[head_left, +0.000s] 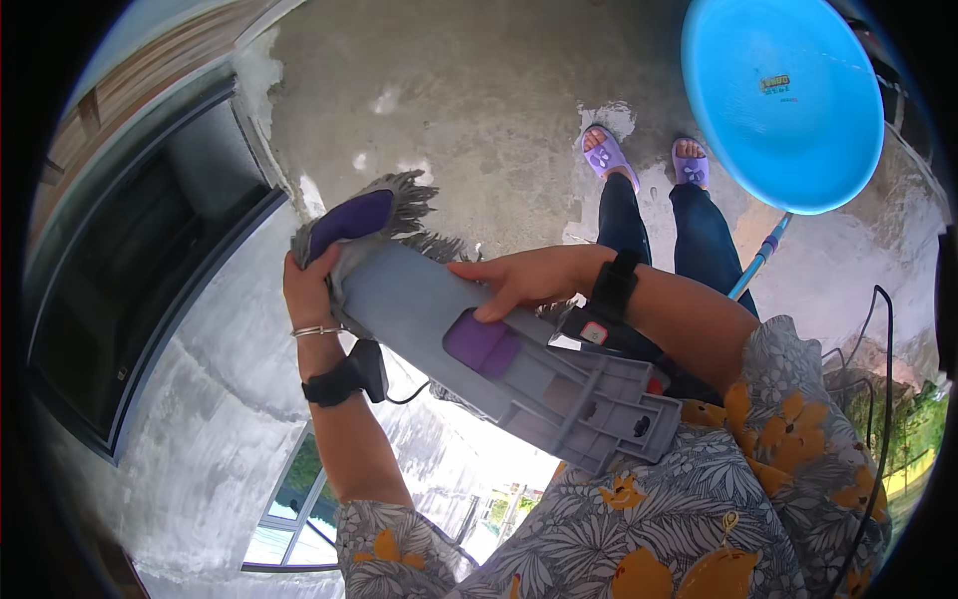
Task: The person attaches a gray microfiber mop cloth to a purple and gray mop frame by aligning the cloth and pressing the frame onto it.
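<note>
A grey plastic mop head plate [424, 299] lies slantwise in front of me, its ribbed end close to my flowered shirt. At its far end hangs a fringed grey mop pad [407, 200] with a purple pocket [351, 218]. My left hand [307, 290] is closed round the edge of the pad beside that pocket. My right hand [534, 280] grips the plate from the side, the thumb resting by a purple panel [481, 344] set into it. The right fingers' undersides are partly hidden.
A round blue basin [788, 130] stands at the upper right, seemingly with water in it. From beneath it a blue pole [763, 255] slants toward me. My feet in purple slippers [607, 155] are on the wet concrete floor [479, 90]. A dark-framed window [150, 270] is at left.
</note>
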{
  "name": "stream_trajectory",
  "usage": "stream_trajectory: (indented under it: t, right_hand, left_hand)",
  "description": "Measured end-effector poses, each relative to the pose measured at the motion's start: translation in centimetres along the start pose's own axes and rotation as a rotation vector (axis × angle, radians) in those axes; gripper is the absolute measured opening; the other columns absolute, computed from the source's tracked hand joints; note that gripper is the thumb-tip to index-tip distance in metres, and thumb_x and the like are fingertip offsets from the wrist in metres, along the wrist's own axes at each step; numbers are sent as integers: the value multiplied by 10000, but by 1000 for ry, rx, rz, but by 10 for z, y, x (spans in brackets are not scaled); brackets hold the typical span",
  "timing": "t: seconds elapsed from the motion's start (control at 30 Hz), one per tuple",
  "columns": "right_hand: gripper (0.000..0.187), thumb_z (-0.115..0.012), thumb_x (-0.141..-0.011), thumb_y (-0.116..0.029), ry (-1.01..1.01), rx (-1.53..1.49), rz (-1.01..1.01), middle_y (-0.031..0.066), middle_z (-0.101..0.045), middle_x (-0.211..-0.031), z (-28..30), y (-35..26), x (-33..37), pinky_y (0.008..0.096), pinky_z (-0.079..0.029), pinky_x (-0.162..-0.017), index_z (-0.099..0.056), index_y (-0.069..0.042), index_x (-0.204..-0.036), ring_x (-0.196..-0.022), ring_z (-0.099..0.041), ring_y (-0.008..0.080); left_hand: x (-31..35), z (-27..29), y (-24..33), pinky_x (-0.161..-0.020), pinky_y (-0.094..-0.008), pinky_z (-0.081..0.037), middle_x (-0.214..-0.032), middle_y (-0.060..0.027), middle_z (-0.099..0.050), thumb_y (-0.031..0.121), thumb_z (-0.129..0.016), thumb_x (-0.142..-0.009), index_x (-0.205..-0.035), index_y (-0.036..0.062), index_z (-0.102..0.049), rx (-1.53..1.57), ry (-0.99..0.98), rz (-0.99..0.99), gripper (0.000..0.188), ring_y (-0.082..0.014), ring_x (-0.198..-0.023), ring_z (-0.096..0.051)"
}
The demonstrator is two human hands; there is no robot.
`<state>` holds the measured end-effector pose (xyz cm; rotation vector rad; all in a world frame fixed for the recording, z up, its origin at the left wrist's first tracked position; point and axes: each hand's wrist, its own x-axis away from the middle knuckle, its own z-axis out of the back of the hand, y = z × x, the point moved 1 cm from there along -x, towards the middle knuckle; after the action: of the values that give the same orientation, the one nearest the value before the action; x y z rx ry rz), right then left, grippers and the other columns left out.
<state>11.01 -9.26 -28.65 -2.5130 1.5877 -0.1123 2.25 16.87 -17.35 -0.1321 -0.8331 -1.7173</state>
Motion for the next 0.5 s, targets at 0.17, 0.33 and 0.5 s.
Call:
stream_trajectory:
  t: [0.17,0.33,0.5]
  right_hand:
    - [791,-583,-852,-118,-81,-70,21,102,-415,-1327,2,0,-7,286,-387,-949,-50,-96,-1436,-1136,-460,146]
    - [801,-591,-850,-117,-290,-117,46,92,-367,-1369,-17,-8,-13,268,-332,-984,-44,-83,-1434,-1175,-411,132]
    - [813,-603,-838,-114,-325,-169,120,91,-329,-1394,-15,1,-23,272,-310,-1001,-49,-74,-1433,-1198,-380,125]
  left_hand:
    - [4,6,35,-912,-393,-432,-1143,-140,-576,268,-506,-887,-1186,9,-515,556,-223,399,396,-283,-1032,-561]
    - [-2,20,30,-954,-430,-403,-1154,-160,-570,256,-443,-915,-1196,3,-501,777,-315,491,383,-322,-1063,-542]
    - [10,21,50,-992,-454,-355,-1198,-161,-545,269,-425,-922,-1235,6,-461,833,-257,413,410,-333,-1104,-512]
